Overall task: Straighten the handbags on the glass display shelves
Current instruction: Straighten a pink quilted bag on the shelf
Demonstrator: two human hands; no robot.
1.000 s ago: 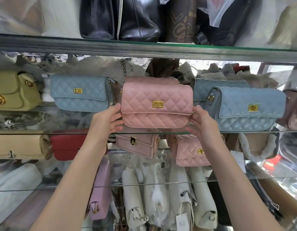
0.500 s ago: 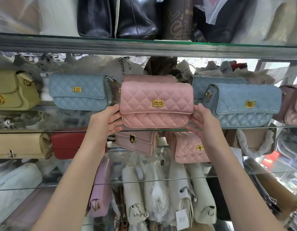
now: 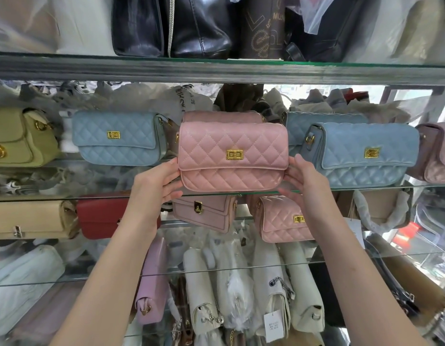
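Glass display shelves (image 3: 316, 191) crowded with handbags fill your view, black leather bags (image 3: 171, 26) lining the top tier and cream bags with chain straps (image 3: 279, 303) packed on the lowest. On the middle shelf, the pink quilted handbag (image 3: 232, 156) sits upright at the centre front edge, its gold clasp (image 3: 235, 154) facing you, a second pink bag (image 3: 221, 116) just behind it. A light blue quilted bag (image 3: 116, 137) stands to its left, another blue quilted bag (image 3: 363, 153) to its right, angled slightly. One tier down, a red bag (image 3: 99, 216) and a smaller pink quilted bag (image 3: 281, 218) rest under the glass. Your left hand (image 3: 156, 183) cups the pink handbag's lower left corner, fingers curled against its side; your right hand (image 3: 309, 181) presses the lower right corner, thumb on the front, fingers half spread beneath.
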